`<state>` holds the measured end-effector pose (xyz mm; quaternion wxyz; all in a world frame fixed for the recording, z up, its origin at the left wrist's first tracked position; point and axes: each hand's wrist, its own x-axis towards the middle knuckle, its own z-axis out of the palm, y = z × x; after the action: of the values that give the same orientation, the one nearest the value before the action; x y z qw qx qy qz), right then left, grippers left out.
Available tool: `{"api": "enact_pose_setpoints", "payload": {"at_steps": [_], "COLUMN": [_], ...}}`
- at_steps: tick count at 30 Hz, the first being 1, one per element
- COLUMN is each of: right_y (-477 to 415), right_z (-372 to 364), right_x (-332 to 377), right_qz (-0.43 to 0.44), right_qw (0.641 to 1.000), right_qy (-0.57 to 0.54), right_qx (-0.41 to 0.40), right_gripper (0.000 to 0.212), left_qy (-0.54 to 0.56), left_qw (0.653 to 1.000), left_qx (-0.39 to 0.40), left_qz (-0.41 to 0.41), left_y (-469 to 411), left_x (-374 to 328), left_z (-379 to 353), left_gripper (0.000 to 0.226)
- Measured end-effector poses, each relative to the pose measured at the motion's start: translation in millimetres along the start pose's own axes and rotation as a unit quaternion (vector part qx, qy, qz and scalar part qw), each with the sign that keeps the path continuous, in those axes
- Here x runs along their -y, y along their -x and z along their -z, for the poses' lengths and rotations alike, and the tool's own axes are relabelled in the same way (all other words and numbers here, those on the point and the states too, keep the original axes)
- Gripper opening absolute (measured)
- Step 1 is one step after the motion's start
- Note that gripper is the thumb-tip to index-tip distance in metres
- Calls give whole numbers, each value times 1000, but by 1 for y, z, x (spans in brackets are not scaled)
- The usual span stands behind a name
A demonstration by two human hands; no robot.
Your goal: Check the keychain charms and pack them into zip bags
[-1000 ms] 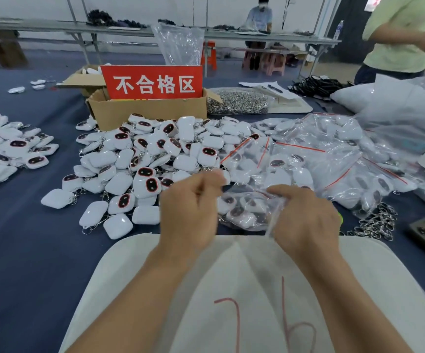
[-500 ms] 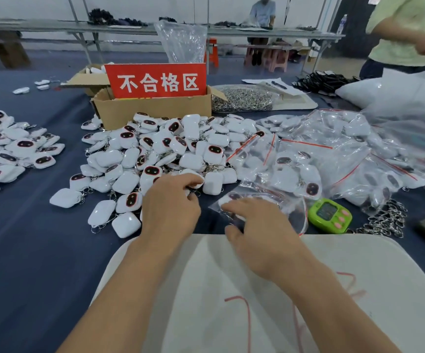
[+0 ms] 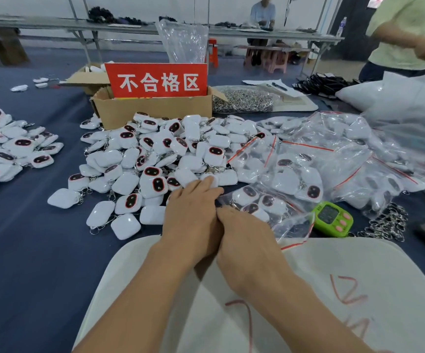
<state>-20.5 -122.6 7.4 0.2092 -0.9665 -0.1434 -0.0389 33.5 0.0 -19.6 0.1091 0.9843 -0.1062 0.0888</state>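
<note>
A clear zip bag [image 3: 265,202] with a red seal line holds several white keychain charms and lies on the blue cloth just in front of me. My right hand [image 3: 244,238] is curled over the bag's left end, gripping it. Pressed against it, palm down, is my left hand [image 3: 191,212], whose fingertips reach a white charm at the near edge of the loose charm pile [image 3: 155,159]. What is under the left palm is hidden. The charms are white rounded squares with dark oval faces and metal clasps.
Filled zip bags [image 3: 333,154] are heaped to the right. A green counter [image 3: 332,219] and loose metal clasps [image 3: 387,222] lie beside them. A cardboard box [image 3: 155,110] with a red sign stands behind the pile. More charms [image 3: 7,149] lie at the left. A person [image 3: 405,34] stands at the far right.
Both hands lowered the bag from the air onto the cloth. They then came together at the bag's left end, the right hand sliding left along the bag.
</note>
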Motion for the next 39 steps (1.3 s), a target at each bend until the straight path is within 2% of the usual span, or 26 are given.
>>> {"api": "enact_pose_setpoints", "payload": {"at_steps": [2, 5, 7, 10, 13, 16, 18, 20, 22, 24, 26, 27, 29, 31, 34, 36, 39], "right_y": [2, 1, -2, -3, -2, 0, 2, 4, 4, 0, -5, -7, -10, -8, -6, -8, -11], "right_z": [0, 1, -1, -11, -14, -14, -15, -15, -12, -9, -5, -4, 1, 2, 3, 2, 2], "right_x": [-1, -6, -11, -17, -15, -5, 0, -2, -8, -14, -17, -19, -21, -20, -20, -20, -24], "right_qz": [12, 20, 11, -5, 13, 67, 89, 69, -2, -91, -146, -156, -142, -127, -137, -140, -150], "right_qw": [999, 997, 999, 993, 993, 996, 993, 983, 965, 933, 867, 845, 852, 847, 821, 814, 801], "right_qy": [-29, -59, -5, 110, 110, 37, -31, -122, -212, -308, -457, -495, -491, -507, -550, -562, -578], "right_qx": [-5, -38, -29, 48, 31, -42, -73, -117, -156, -160, -139, -128, -113, -97, -64, -46, -49], "right_gripper": [22, 24, 35, 46, 39, 22, 15, 21, 31, 30, 30, 29, 22, 18, 19, 16, 19], "left_qy": [-42, -41, -8, 52, 71, 69, 39, 48, 146, 329, 492, 542, 598, 600, 552, 562, 599], "left_qw": [998, 994, 992, 987, 984, 985, 986, 978, 954, 901, 838, 816, 787, 786, 812, 801, 776], "left_qx": [-11, -57, -85, -97, -97, -95, -100, -146, -205, -240, -199, -162, -92, -58, -93, -89, -29], "left_qz": [37, 80, 93, 114, 128, 125, 125, 144, 163, 151, 129, 122, 122, 137, 165, 184, 194], "left_y": [3, 4, 2, 0, -1, -2, -1, 2, 7, 14, 23, 26, 28, 27, 24, 23, 20], "left_x": [-4, -8, -5, 0, 4, 8, 8, 6, 7, 5, -6, -11, -15, -13, -6, -5, -5], "left_z": [3, 5, 5, 3, 2, 3, 7, 12, 16, 20, 25, 26, 26, 26, 26, 25, 26], "left_gripper": [59, 46, 39, 49, 50, 43, 30, 23, 24, 24, 22, 22, 24, 19, 15, 17, 17]}}
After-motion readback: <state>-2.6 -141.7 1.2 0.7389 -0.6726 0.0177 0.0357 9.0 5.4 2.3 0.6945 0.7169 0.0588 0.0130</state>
